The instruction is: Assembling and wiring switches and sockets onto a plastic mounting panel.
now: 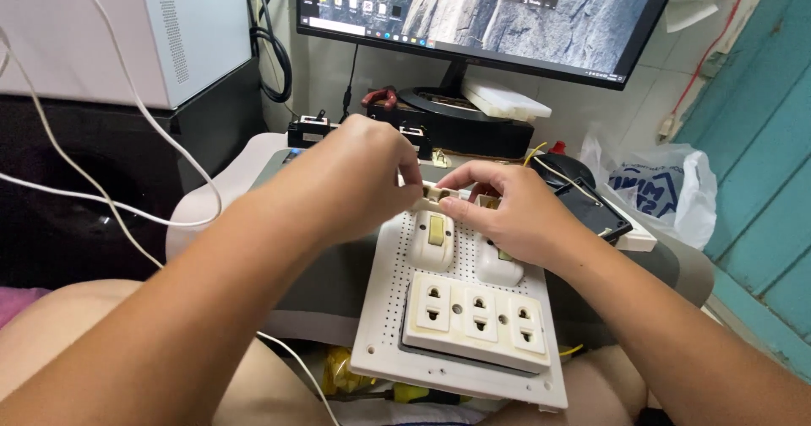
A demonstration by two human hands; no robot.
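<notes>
Two hands, left hand (pixel 359 177) and right hand (pixel 507 211), grips pinching perhaps a small cream part (pixel 437 194), above perforated board (pixel 384 308), cluttered desk.

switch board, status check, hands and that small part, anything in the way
Left hand and right hand both pinch a small cream part in a fingertip grip. Held just above the switch on the white perforated board. Nothing blocking.
</notes>
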